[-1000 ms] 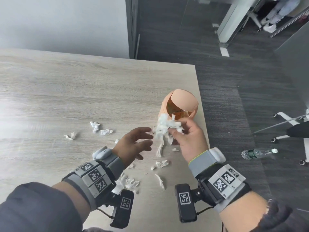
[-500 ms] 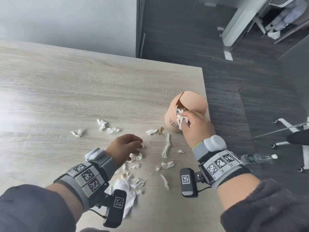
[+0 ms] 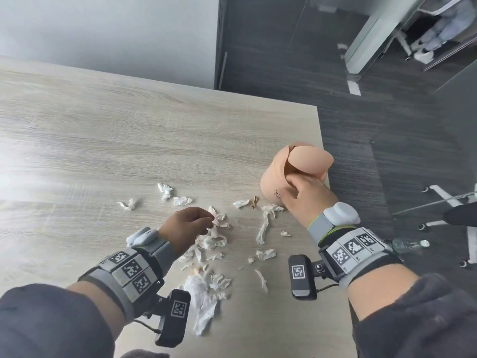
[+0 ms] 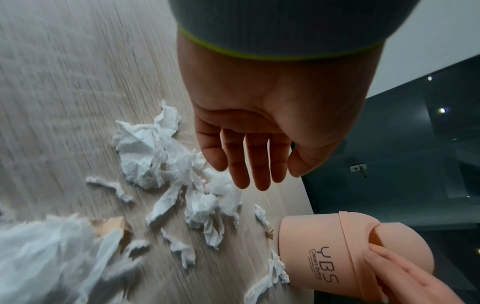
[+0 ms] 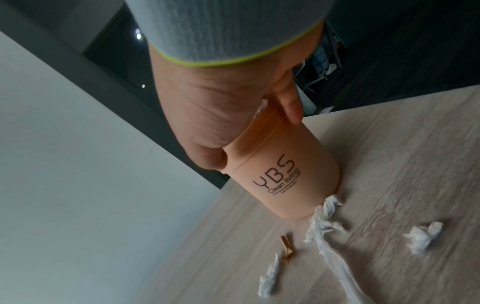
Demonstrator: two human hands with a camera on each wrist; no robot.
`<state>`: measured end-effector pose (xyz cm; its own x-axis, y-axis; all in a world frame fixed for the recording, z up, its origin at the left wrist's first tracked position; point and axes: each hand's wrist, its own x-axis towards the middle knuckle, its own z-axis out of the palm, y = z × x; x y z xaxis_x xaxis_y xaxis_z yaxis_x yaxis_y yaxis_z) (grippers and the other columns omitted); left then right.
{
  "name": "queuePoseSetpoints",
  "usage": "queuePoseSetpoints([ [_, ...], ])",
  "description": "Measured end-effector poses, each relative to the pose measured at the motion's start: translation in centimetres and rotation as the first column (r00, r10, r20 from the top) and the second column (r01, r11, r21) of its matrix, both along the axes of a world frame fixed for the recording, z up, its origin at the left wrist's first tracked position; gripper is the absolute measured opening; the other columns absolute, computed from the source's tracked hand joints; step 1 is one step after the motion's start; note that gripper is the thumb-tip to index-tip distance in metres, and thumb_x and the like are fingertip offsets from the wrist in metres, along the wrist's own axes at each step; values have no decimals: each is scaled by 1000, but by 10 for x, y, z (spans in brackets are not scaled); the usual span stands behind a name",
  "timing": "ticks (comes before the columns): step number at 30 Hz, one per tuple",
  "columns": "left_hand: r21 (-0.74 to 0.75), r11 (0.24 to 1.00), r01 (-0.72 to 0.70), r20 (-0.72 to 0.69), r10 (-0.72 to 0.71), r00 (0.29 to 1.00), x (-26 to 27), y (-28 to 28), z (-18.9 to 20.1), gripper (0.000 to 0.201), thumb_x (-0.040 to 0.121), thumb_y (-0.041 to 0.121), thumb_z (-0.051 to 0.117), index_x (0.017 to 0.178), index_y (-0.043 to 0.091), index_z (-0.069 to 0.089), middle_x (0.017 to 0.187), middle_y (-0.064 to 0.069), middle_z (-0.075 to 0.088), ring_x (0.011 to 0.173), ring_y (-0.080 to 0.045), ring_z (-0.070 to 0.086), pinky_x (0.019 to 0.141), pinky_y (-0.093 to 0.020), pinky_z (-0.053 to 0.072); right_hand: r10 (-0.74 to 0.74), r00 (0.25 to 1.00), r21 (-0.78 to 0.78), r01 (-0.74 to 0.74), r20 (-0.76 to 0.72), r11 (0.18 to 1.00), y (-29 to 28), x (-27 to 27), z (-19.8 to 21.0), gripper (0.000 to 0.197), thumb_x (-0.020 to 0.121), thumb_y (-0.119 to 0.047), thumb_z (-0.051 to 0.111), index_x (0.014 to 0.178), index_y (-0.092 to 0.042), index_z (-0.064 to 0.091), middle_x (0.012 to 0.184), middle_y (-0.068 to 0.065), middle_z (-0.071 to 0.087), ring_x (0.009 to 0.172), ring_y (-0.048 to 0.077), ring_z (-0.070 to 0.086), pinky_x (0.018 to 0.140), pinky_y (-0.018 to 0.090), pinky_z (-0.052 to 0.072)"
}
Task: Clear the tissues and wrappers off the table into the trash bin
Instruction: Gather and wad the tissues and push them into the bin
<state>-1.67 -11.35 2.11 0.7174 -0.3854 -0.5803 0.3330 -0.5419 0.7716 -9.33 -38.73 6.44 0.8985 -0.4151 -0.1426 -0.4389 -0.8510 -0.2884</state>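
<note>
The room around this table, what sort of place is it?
Probably an office or meeting room: a wide wood-grain table, dark carpet flooring, and a wheeled chair base beside it.

Plastic bottle (image 3: pixel 409 244) lying on dark floor (image 3: pixel 361 104); chair base (image 3: pixel 444 200) nearby; grey wall (image 3: pixel 103 29) behind.

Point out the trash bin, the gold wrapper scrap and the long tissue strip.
trash bin (image 3: pixel 273 182): head view, bare side wall.
gold wrapper scrap (image 3: pixel 254 202): head view, its middle.
long tissue strip (image 3: pixel 263 224): head view, mid-length.
</note>
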Motion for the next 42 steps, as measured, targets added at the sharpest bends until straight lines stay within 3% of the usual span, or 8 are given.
queuePoseSetpoints([
  [6,133,991,29,200,-55,978,27,25,0,15,96,23,59,108,23,68,109,2,70,84,-24,69,61,-23,50,-5,894,80,-35,449,996,0,-34,8,28,90,-24,51,112,-23,68,118,-9,69,108,13,63,87,30,52],
  [9,207,978,-27,333,-44,942,46,40,-5,19,95,24,57,111,27,67,127,-4,63,105,-18,61,84,-31,51,-101,809,145,20,578,989,-4,-48,6,19,89,-7,55,99,-15,70,104,-6,68,99,18,61,79,19,48],
  [13,343,925,-162,453,-12,891,69,54,-16,38,90,20,59,127,26,60,149,-7,45,134,-30,43,111,-52,36,-289,807,256,177,515,950,-12,-63,-18,16,86,-4,56,87,-16,67,91,0,64,79,17,57,71,20,44],
  [18,544,833,-102,292,-74,953,81,64,-40,73,89,30,63,153,36,27,167,0,14,150,-33,19,117,-59,25,-331,941,364,332,-67,870,-11,-80,-82,41,84,-26,63,124,-20,58,129,4,54,116,22,54,97,27,39],
  [27,589,784,194,355,-467,810,62,10,-71,85,86,40,61,155,38,12,167,6,1,154,-25,-3,122,-55,5,163,935,142,-124,-315,982,43,-73,-111,79,82,-57,43,152,-34,13,163,-11,-2,150,15,-3,119,47,10],
  [34,374,742,556,355,-668,654,4,-16,-53,61,92,37,48,149,45,30,163,16,16,152,-9,6,123,-44,7,202,972,315,-231,121,921,46,-66,-110,55,85,-40,49,138,-25,50,155,-2,34,143,17,29,117,35,24],
  [38,225,851,474,277,-522,807,-5,-7,-35,46,92,24,54,133,44,55,133,15,60,92,-9,70,78,-30,59,145,989,301,-143,14,943,41,-44,-111,70,85,-49,48,148,-24,33,162,0,17,149,16,13,119,32,15],
  [42,203,955,217,349,-278,895,1,13,-34,37,93,16,57,124,36,64,116,9,66,65,0,59,52,-14,44,174,978,268,-138,-117,953,54,-22,-114,78,86,-54,46,153,-29,15,164,-4,4,150,16,3,119,45,14],
])
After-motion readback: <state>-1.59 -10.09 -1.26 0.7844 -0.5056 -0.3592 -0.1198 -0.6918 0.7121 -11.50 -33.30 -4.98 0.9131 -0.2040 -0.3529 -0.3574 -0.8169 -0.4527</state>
